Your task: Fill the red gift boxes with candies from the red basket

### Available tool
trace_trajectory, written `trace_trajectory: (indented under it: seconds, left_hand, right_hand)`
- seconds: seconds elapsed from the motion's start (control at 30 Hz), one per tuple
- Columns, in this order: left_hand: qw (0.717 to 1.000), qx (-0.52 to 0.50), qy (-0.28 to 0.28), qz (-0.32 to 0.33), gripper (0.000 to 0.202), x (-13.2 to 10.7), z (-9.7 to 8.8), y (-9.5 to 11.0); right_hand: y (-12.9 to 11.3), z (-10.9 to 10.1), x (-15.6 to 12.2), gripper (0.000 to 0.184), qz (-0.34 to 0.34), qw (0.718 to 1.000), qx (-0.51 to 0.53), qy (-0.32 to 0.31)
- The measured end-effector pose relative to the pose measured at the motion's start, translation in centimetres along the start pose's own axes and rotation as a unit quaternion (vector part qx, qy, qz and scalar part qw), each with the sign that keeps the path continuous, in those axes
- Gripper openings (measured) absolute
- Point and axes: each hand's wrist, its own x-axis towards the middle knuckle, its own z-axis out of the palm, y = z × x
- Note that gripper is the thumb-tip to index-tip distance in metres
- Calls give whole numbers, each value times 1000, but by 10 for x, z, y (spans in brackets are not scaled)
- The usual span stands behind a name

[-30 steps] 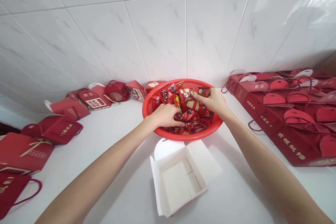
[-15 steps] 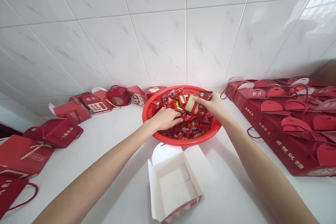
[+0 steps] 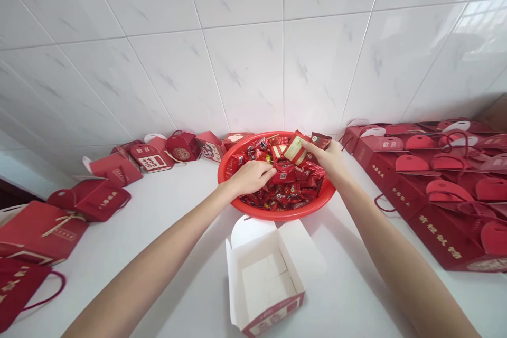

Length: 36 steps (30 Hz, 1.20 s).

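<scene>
The basket [image 3: 277, 215] at centre is bright orange-red, its sides dotted with perforations. Its packets [image 3: 283, 193] are mostly glossy red; one packet [image 3: 295, 149] shows a pale cream panel edged red, another [image 3: 319, 141] is dark maroon. The open box [image 3: 265, 282], lower centre, is white inside, red outside. Left-hand boxes [image 3: 106, 200] and right-hand boxes [image 3: 438, 235] are red with gold lettering. The wall [image 3: 245, 71] is white, grey-veined, gridded; the bench [image 3: 182, 222], plain white.

1. Beyond the fingers [image 3: 271, 173], a glossy, white tiled wall [image 3: 245, 74], grey-streaked, ruled by straight grout lines [image 3: 283, 74];
2. beneath them, a smooth white surface [image 3: 348, 274] running back to the wall;
3. high to their right, a bright, barred reflection [image 3: 481, 21];
4. far to their left, an unclear dark patch [image 3: 13, 194].
</scene>
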Motion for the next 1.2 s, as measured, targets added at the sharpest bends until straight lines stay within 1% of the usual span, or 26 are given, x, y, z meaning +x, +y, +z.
trace_trajectory:
  seconds: [0.1,0.23,0.3,0.43,0.5,0.6,0.7,0.8,0.87,0.97,1.07,1.13,1.2]
  left_hand:
    - [999,-30,25,-8,43,-1,0,-1]
    - [993,-113,41,9,32,-2,-1,-4]
    - [989,-140,51,5,33,-1,-1,-6]
    - [988,-96,109,-43,37,1,2,-9]
    - [988,-74,120,-56,37,2,4,-10]
    - [994,-57,88,-36,40,3,7,-13]
    - [998,-45,29,21,42,5,10,-15]
    - [997,-31,-16,66,45,6,12,-17]
    - [997,-25,-23,67,45,5,13,-17]
    - [998,-19,-27,49,39,4,13,-16]
    - [998,-12,-38,46,36,3,12,-15]
    - [999,-16,-26,42,34,3,12,-15]
    - [999,-22,-3,32,30,3,11,-16]
  right_hand:
    - [1,0,1,36,-6,1000,15,5]
    - [3,0,2,37,-25,999,19,18]
    - [3,0,2,37,-34,999,12,25]
    - [4,-1,3,33,-45,998,-16,27]
    - [5,-1,4,31,-51,998,-31,25]
    - [7,-1,5,26,-56,997,-49,20]
    - [8,-1,7,18,-65,994,-85,9]
    - [9,0,7,16,-82,983,-160,-35]
    - [10,0,6,17,-92,971,-205,-79]
    - [12,1,5,20,-98,956,-244,-131]
    - [13,2,5,24,-105,946,-275,-137]
    - [13,3,4,26,-111,942,-285,-137]
    - [11,5,3,27,-123,942,-272,-155]
